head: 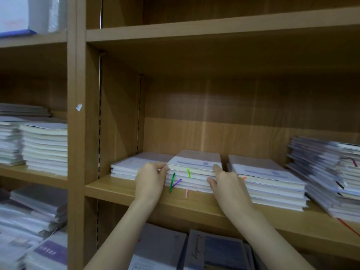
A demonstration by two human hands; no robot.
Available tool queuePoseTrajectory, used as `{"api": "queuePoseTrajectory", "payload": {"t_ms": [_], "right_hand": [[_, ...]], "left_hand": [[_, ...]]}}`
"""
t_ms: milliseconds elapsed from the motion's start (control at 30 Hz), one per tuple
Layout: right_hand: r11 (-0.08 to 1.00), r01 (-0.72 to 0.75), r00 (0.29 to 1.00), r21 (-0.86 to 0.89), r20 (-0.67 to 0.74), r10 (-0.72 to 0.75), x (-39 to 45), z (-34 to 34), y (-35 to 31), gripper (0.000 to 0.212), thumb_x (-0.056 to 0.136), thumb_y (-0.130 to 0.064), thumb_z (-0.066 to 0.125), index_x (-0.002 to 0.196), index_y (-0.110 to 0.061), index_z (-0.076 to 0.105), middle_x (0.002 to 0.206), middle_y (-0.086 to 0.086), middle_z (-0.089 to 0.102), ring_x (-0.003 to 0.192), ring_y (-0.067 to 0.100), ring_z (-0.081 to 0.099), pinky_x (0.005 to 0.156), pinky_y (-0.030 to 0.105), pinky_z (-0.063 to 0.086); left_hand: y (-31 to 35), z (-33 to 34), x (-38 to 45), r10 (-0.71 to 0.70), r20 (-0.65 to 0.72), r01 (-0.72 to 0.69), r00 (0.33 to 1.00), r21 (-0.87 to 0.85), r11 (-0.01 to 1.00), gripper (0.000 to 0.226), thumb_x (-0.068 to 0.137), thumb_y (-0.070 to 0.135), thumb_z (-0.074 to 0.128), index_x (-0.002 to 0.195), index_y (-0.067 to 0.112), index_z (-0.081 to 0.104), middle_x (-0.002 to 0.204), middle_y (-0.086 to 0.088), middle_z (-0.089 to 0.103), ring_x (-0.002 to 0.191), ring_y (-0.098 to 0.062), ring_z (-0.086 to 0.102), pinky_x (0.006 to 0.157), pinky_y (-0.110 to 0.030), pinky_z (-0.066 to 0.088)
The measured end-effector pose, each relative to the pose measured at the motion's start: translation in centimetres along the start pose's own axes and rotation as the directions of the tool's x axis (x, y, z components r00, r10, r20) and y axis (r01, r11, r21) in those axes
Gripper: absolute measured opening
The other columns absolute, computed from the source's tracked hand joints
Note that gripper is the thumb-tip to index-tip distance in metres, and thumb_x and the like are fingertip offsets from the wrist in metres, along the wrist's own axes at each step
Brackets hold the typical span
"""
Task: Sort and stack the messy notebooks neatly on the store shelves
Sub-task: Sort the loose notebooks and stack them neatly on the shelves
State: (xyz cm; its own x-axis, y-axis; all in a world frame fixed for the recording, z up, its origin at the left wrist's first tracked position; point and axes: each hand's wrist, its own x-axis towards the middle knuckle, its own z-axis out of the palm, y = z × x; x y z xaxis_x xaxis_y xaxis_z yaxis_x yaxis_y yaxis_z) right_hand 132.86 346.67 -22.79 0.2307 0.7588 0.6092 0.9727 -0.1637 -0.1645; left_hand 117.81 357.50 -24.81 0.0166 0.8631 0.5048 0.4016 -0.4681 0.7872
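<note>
A stack of pale notebooks (pixel 192 172) with green, purple and pink ribbon markers sits in the middle of the wooden shelf (pixel 136 190). My left hand (pixel 151 181) grips the stack's left front corner, fingers curled over the top cover. My right hand (pixel 227 181) holds its right side, with the index finger on the top edge and the thumb against the lower books. A lower stack (pixel 126 168) lies to the left, and another stack (pixel 272 184) lies to the right.
A tall, uneven pile of notebooks (pixel 331 176) fills the shelf's right end. The left bay holds more white stacks (pixel 44 147). Dark-covered notebooks (pixel 214 250) lie on the shelf below. The shelf above the stacks is bare wood.
</note>
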Motion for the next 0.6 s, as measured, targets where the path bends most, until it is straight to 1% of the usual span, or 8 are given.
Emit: {"api": "queuePoseTrajectory", "payload": {"t_ms": [67, 167, 267, 333, 400, 433, 500, 600], "right_hand": [[1.0, -0.007, 1.0, -0.011, -0.002, 0.007, 0.1, 0.5, 0.1, 0.043, 0.1, -0.036, 0.04, 0.138, -0.014, 0.038, 0.115, 0.01, 0.061, 0.106, 0.027, 0.058, 0.085, 0.034, 0.047], [1.0, 0.008, 1.0, -0.001, 0.027, -0.008, 0.1, 0.4, 0.3, 0.057, 0.094, -0.039, 0.053, 0.141, -0.015, 0.033, 0.117, 0.008, 0.061, 0.11, 0.024, 0.057, 0.087, 0.031, 0.046], [0.999, 0.018, 0.998, 0.043, 0.052, -0.02, -0.1, 0.3, 0.5, 0.063, 0.093, -0.025, 0.058, 0.147, -0.016, 0.028, 0.122, 0.008, 0.059, 0.116, 0.021, 0.053, 0.094, 0.028, 0.044], [0.995, 0.017, 0.995, 0.1, 0.097, -0.027, -0.1, 0.0, 0.8, 0.064, 0.093, -0.016, 0.056, 0.149, -0.019, 0.024, 0.12, 0.006, 0.059, 0.117, 0.02, 0.05, 0.092, 0.024, 0.041], [0.986, -0.014, 0.984, 0.168, 0.175, -0.016, 0.1, -0.6, 1.5, 0.063, 0.092, -0.01, 0.053, 0.147, -0.02, 0.025, 0.12, 0.007, 0.058, 0.116, 0.022, 0.048, 0.09, 0.026, 0.04], [0.978, -0.03, 0.977, 0.204, 0.213, -0.015, 0.1, -0.9, 1.9, 0.06, 0.092, -0.008, 0.052, 0.146, -0.019, 0.028, 0.121, 0.008, 0.057, 0.116, 0.022, 0.049, 0.091, 0.028, 0.042], [0.957, -0.06, 0.968, 0.283, 0.251, -0.013, 0.0, -1.1, 2.6, 0.056, 0.091, -0.006, 0.052, 0.143, -0.016, 0.031, 0.125, 0.008, 0.056, 0.115, 0.02, 0.052, 0.095, 0.03, 0.045], [0.921, -0.068, 0.96, 0.384, 0.276, -0.044, -0.7, -0.8, 3.3, 0.062, 0.091, -0.005, 0.053, 0.146, -0.016, 0.027, 0.13, 0.007, 0.054, 0.117, 0.018, 0.054, 0.099, 0.031, 0.045]], "left_hand": [[0.3, 0.0, 0.1, -0.006, -0.005, 0.006, 1.0, 0.02, 1.0, 0.021, 0.092, 0.025, 0.057, 0.097, 0.013, 0.073, 0.081, -0.008, 0.072, 0.08, -0.026, 0.068, 0.079, -0.042, 0.056], [0.7, -0.3, 0.2, -0.025, 0.013, 0.024, 1.0, 0.046, 0.999, 0.022, 0.092, 0.026, 0.057, 0.097, 0.012, 0.073, 0.081, -0.008, 0.072, 0.079, -0.026, 0.068, 0.08, -0.041, 0.055], [0.9, -0.3, -0.1, 0.001, 0.002, -0.001, 1.0, 0.095, 0.996, 0.023, 0.094, 0.026, 0.055, 0.097, 0.012, 0.073, 0.083, -0.007, 0.072, 0.083, -0.026, 0.068, 0.08, -0.035, 0.053], [1.2, -0.3, -0.8, 0.061, -0.027, -0.054, 0.998, 0.205, 0.977, 0.025, 0.096, 0.024, 0.05, 0.108, 0.013, 0.069, 0.092, -0.009, 0.071, 0.09, -0.026, 0.065, 0.075, -0.027, 0.046], [1.7, -0.2, -1.6, 0.109, -0.05, -0.093, 0.993, 0.258, 0.962, 0.035, 0.097, 0.018, 0.046, 0.131, 0.017, 0.055, 0.107, -0.011, 0.068, 0.099, -0.026, 0.062, 0.076, -0.027, 0.042], [1.9, -0.1, -2.0, 0.121, -0.054, -0.102, 0.991, 0.272, 0.957, 0.042, 0.097, 0.013, 0.045, 0.138, 0.02, 0.046, 0.11, -0.012, 0.067, 0.099, -0.026, 0.061, 0.077, -0.027, 0.043], [2.0, 0.3, -2.4, 0.142, -0.04, -0.12, 0.989, 0.346, 0.93, 0.053, 0.096, 0.004, 0.041, 0.143, 0.027, 0.035, 0.102, -0.011, 0.068, 0.092, -0.025, 0.062, 0.073, -0.027, 0.044], [2.0, 0.7, -2.5, 0.159, -0.027, -0.132, 0.987, 0.436, 0.89, 0.06, 0.094, 0.0, 0.04, 0.144, 0.031, 0.033, 0.095, -0.011, 0.067, 0.09, -0.026, 0.061, 0.068, -0.027, 0.04]]}}
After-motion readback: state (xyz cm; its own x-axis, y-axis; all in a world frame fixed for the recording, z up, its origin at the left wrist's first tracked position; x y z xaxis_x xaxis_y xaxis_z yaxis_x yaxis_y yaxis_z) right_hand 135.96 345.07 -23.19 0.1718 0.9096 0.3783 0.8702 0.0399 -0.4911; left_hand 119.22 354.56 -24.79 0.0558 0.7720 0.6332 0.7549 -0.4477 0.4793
